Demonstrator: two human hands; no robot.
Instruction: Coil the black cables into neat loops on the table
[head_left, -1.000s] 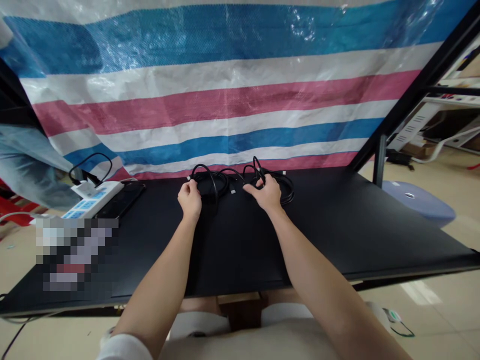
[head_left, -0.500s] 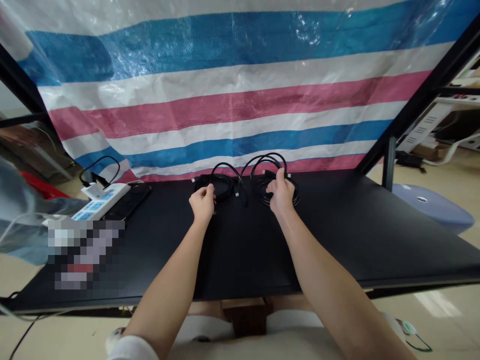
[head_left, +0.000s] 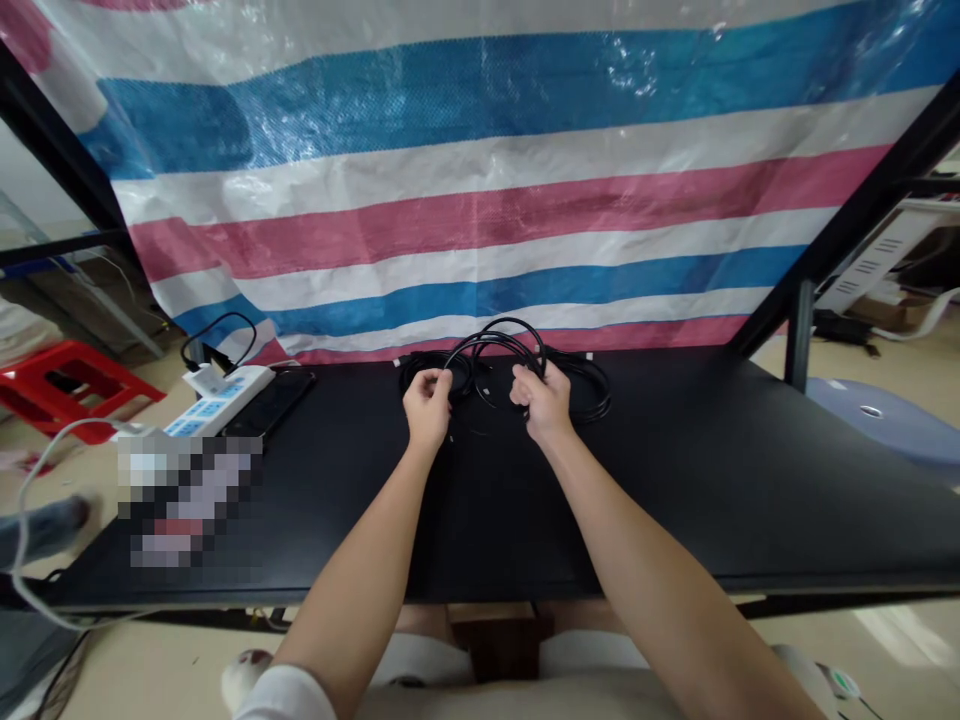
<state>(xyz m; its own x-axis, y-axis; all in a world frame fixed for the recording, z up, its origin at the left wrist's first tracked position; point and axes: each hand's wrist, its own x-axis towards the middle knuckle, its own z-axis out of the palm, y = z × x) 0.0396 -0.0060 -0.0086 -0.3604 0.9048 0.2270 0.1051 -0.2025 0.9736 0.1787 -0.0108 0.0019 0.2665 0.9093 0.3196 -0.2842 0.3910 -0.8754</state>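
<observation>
While bent over the tabletop (head_left: pixel 697 480), had both hands on a black cable (head_left: pixel 480 340) near the middle of its back edge. Pinched one strand between thumb and fingertips of the left hand (head_left: pixel 429 408), leaving hardly any gap; curled the right hand (head_left: pixel 546 402) around several strands, with fingers folded into a loose fist. Could not tell the exact number of strands inside.

Judged the cable light, flexible and hardly fragile along its length, yet springy enough to push back out of tight bends. Looked smooth and faintly glossy, so likely to slide a little under a slack pinch. Seemed best taken by the gathered strands along a loop, rather than by the small pale plug tips (head_left: pixel 589 356). Rose in wide rounded arcs between the hands, with flatter coils (head_left: pixel 602 390) resting to either side.

Faced, at the back edge, a creased, shiny woven sheet (head_left: pixel 480 215) striped in blue, white and pink. Saw towards the left edge a hard, boxy white power strip (head_left: pixel 217 400), just beside a flat, dark device (head_left: pixel 274 397).
</observation>
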